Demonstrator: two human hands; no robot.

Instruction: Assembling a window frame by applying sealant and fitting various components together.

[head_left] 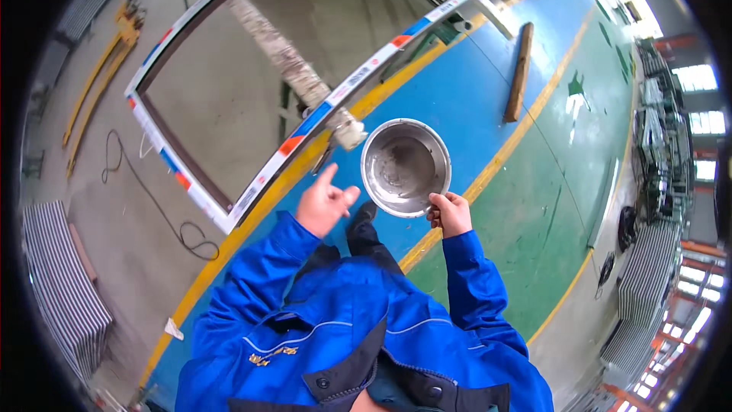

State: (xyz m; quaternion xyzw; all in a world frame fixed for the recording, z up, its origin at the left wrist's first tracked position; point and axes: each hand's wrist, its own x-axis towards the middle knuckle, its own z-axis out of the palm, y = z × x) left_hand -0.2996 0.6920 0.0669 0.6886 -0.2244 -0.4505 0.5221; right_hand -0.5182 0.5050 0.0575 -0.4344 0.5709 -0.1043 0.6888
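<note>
A round metal bowl (pixel 406 168) hangs over the blue floor, its hollow side turned up toward me. My right hand (pixel 450 214) pinches its rim at the lower right, thumb on top and fingers beneath. To the left of the bowl and apart from it is my left hand (pixel 325 203), index finger stretched out and thumb apart, with nothing held. Just beyond that hand runs the near edge of a large frame (pixel 328 109), covered in white, blue and orange film. A beam wrapped in worn pale material (pixel 284 59) passes beneath the frame and sticks out toward the bowl.
Ahead on the blue floor lies a wooden block (pixel 520 72). A yellow pallet jack (pixel 103 76) stands far left, with a dark cable (pixel 156 198) on the grey floor nearer me. Stacked striped profiles (pixel 67 282) rise at the left; more stacks (pixel 648 275) line the right side.
</note>
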